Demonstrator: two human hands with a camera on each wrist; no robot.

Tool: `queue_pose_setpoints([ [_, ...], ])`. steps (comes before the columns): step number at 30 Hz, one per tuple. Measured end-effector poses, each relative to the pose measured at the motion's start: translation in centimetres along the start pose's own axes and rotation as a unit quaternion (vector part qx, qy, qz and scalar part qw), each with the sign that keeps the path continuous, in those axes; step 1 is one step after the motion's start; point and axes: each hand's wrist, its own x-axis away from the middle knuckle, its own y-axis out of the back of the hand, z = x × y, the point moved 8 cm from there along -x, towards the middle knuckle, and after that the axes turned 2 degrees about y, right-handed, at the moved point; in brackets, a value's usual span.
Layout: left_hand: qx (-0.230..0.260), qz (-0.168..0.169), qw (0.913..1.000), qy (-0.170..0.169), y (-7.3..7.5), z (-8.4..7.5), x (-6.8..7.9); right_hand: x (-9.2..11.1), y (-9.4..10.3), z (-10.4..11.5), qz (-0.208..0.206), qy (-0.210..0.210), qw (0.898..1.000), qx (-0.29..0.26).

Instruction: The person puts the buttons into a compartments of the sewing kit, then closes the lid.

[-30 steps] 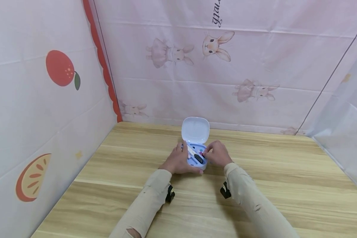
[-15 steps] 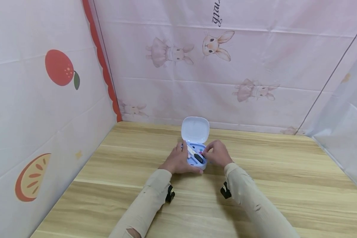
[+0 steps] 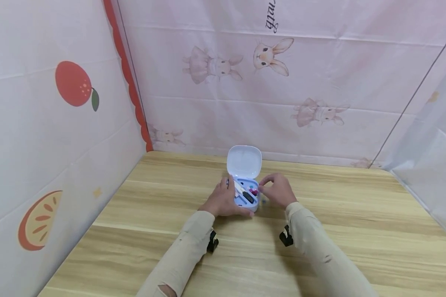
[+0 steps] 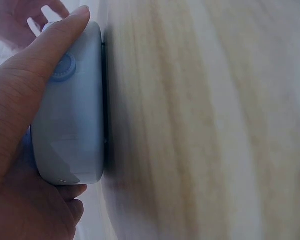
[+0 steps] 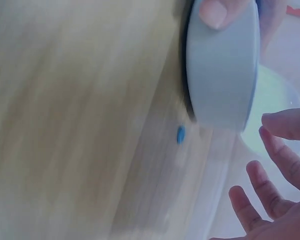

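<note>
A small white case (image 3: 250,209) with a light blue inside stands on the table, its hinged lid (image 3: 244,161) raised at the back. My left hand (image 3: 223,199) grips it from the left, thumb along the front wall beside a round blue button (image 4: 64,67). Inside lie a slim white tool with a black end (image 3: 247,197) and small dark pink pieces (image 3: 253,191). At the right rim is my right hand (image 3: 280,190). Thumb and index fingertips meet there while the other fingers spread; I cannot tell if something tiny is between them.
A small blue piece (image 5: 181,134) lies on the wooden table (image 3: 319,214) just right of the case. A printed cloth wall (image 3: 223,123) rises behind the table, with another cloth (image 3: 74,136) on the left side.
My right hand has moved out of the case's right compartment to its right rim, showing more of the pink pieces and the blue piece on the table. My left hand stays in place.
</note>
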Motion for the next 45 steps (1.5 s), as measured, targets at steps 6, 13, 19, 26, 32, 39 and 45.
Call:
queue_pose_setpoints([
  [6,0.001,0.001,1.0000,0.009,0.0,0.1,0.0,0.1,1.0,-1.0,0.007,0.001,0.999,0.033],
  [13,0.007,0.001,0.9999,0.009,0.0,0.2,0.1,0.5,0.8,-2.1,0.043,-0.015,0.995,0.088],
  [19,0.008,0.001,0.9999,0.008,0.0,0.2,0.1,0.5,0.0,-2.5,0.059,-0.005,0.990,0.127],
  [26,0.012,-0.003,0.9999,0.006,-0.1,0.2,0.0,0.3,-0.7,-2.5,0.053,0.003,0.987,0.155],
  [32,0.004,-0.001,1.0000,0.008,-0.2,0.1,0.1,0.3,-0.6,-2.5,0.050,-0.007,0.984,0.169],
  [39,-0.002,-0.004,1.0000,0.006,0.0,0.1,-0.1,0.3,-0.3,-2.4,0.053,-0.014,0.984,0.168],
  [45,-0.011,-0.001,0.9999,0.004,-0.1,0.1,-0.1,0.4,-0.2,-2.6,0.046,-0.009,0.981,0.189],
])
